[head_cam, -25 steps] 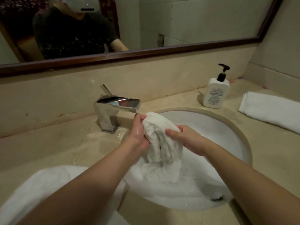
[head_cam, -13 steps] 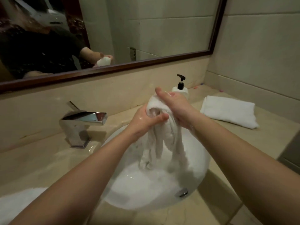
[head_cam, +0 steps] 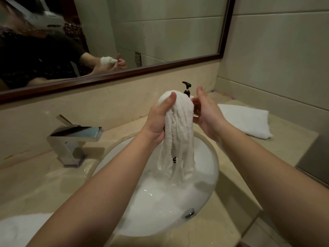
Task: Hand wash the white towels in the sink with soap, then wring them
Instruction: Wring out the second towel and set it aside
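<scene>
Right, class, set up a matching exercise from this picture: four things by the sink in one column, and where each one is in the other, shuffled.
Things:
1. wet towel
2. folded towel
3. faucet
4. soap pump bottle

Places:
A. counter, left of the basin
B. behind the raised hands
C. gripped by the left hand, hanging over the basin
D. lying on the counter at right

Pairs: 1-C, 2-D, 3-A, 4-B

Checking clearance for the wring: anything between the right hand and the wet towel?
Nothing visible. The right hand is open right beside the wet towel, which the left hand grips over the sink. The soap bottle stands behind.
</scene>
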Available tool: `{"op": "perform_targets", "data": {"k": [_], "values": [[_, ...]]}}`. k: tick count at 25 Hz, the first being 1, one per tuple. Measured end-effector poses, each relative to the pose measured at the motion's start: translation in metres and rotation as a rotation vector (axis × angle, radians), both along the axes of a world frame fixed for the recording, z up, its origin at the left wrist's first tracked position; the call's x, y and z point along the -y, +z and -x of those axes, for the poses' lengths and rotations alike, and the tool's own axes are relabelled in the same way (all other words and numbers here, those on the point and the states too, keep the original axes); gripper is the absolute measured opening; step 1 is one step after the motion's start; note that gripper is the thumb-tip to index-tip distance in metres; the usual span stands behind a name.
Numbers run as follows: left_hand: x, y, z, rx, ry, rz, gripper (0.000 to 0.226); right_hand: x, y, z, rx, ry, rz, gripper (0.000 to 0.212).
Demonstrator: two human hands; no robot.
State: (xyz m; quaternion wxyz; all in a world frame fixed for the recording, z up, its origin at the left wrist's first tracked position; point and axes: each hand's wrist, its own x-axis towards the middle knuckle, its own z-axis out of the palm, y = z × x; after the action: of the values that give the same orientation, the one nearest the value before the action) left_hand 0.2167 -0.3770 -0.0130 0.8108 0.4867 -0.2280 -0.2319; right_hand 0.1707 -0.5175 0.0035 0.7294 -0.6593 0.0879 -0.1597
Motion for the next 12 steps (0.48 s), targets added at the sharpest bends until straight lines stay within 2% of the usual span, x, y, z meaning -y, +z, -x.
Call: {"op": "perform_targets", "data": {"k": [4,8,12], "values": [[0.004,0.001,0.003,-0.165,-0.064,0.057,0.066,0.001,-0.021,-0.014,-0.08,0.078,-0.041,0.077],[0.01,0.004,0.001,-0.342,0.003,0.124,0.062,-0.014,-0.032,-0.022,-0.16,0.287,-0.309,0.094],[0.007,-0.003,-0.011,-0.405,0.089,0.068,0.068,-0.02,-0.052,-0.014,-0.237,0.44,-0.397,0.1]]}}
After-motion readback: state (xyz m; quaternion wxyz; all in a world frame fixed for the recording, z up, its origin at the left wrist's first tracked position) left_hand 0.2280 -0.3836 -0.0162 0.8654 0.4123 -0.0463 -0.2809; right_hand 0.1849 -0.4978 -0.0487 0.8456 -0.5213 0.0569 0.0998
